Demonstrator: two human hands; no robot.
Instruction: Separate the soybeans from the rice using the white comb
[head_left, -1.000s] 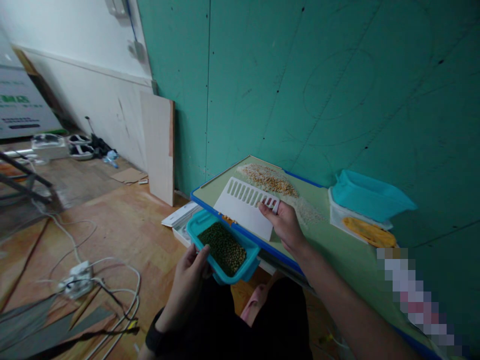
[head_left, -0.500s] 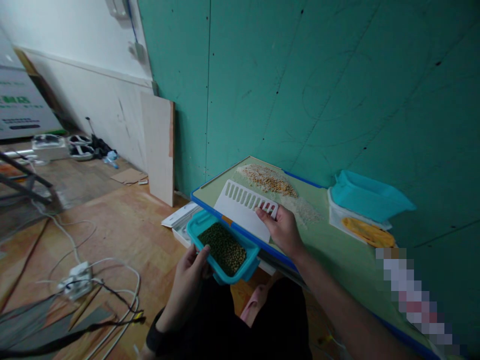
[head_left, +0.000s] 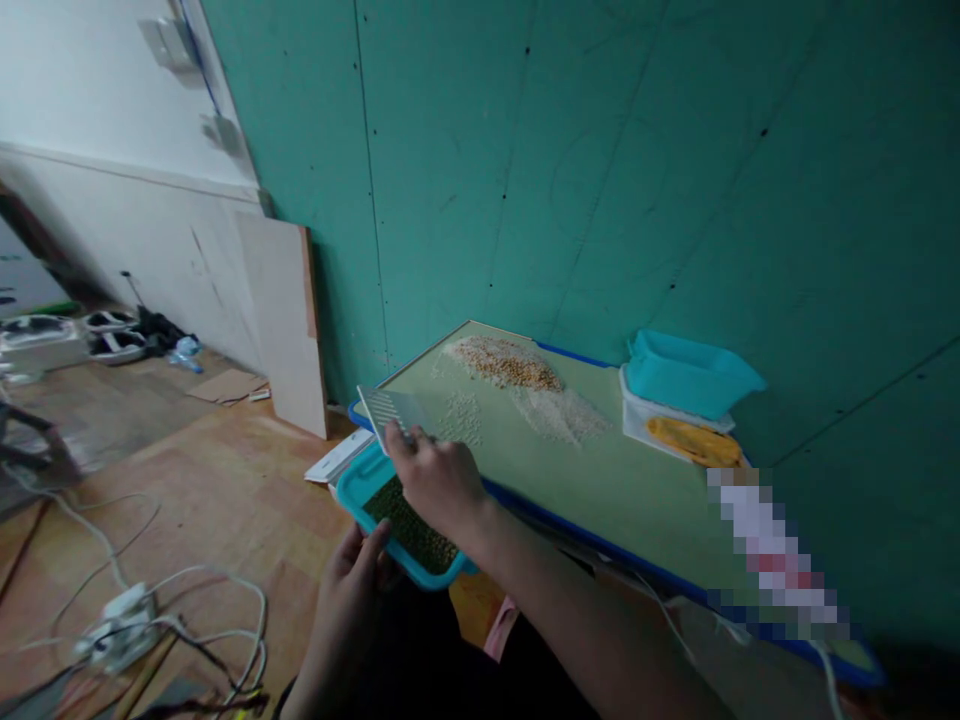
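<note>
My left hand [head_left: 352,575] grips the near end of a blue tray [head_left: 358,492] filled with green beans [head_left: 409,528], held just below the table's front edge. My right hand [head_left: 435,480] is closed on a white slotted scraper [head_left: 386,412], which stands tilted over the tray at the table's left corner. On the green table top [head_left: 600,480] lie a heap of yellow grains [head_left: 506,362] at the far corner and a spread of white grains [head_left: 559,412] beside it.
A turquoise tub [head_left: 690,372] rests on a white tray with an orange lid [head_left: 694,440] at the back right against the green wall. White boxes [head_left: 337,455] lie under the table's corner. A power strip and cables [head_left: 127,622] cover the wooden floor at left. A board [head_left: 281,320] leans on the wall.
My right hand has swept the scraper left across the table to the corner above the tray. The scraper now stands more on edge. The view has shifted right; my left hand keeps the tray.
</note>
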